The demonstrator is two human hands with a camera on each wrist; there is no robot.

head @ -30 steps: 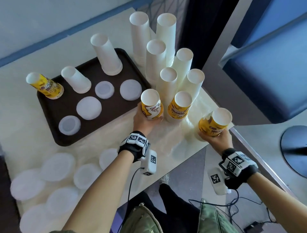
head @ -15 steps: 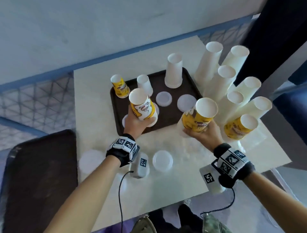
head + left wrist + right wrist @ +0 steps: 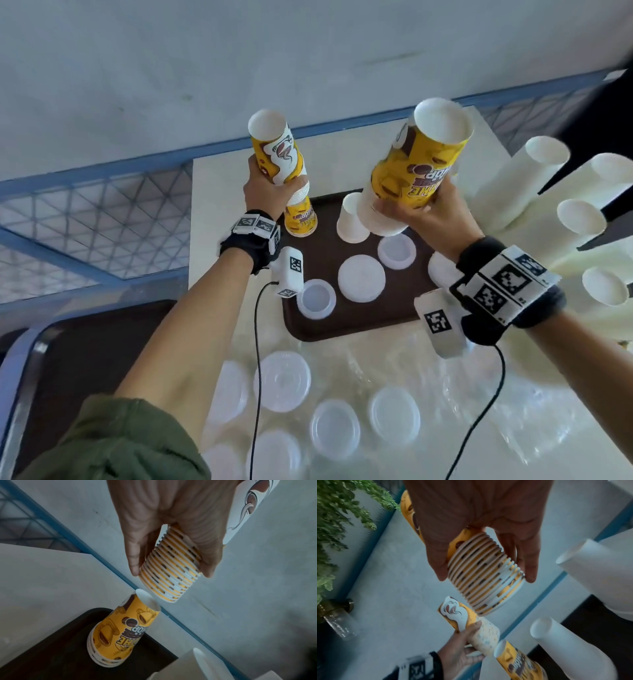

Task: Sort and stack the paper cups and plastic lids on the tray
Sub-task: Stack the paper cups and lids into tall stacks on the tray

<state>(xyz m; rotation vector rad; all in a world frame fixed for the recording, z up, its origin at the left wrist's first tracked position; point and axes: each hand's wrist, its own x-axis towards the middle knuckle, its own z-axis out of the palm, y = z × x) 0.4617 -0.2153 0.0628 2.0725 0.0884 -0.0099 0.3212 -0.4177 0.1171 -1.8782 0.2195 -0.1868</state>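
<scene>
My left hand grips an upside-down stack of yellow printed paper cups, held in the air. In the left wrist view this stack hangs just above a short yellow stack standing at the far left corner of the dark brown tray. My right hand grips a wider yellow cup stack above the tray's far side, its nested rims showing between thumb and fingers. Two white cup stacks and several white plastic lids lie on the tray.
Tall white cup stacks stand on the table right of the tray. Several clear lids and crumpled plastic wrap cover the near table. A second dark tray sits lower left. The table's far edge meets a blue-framed railing.
Both hands lifted their yellow stacks from the right of the table and carried them left and up over the tray. The left stack now hovers above the tray's yellow stack.
</scene>
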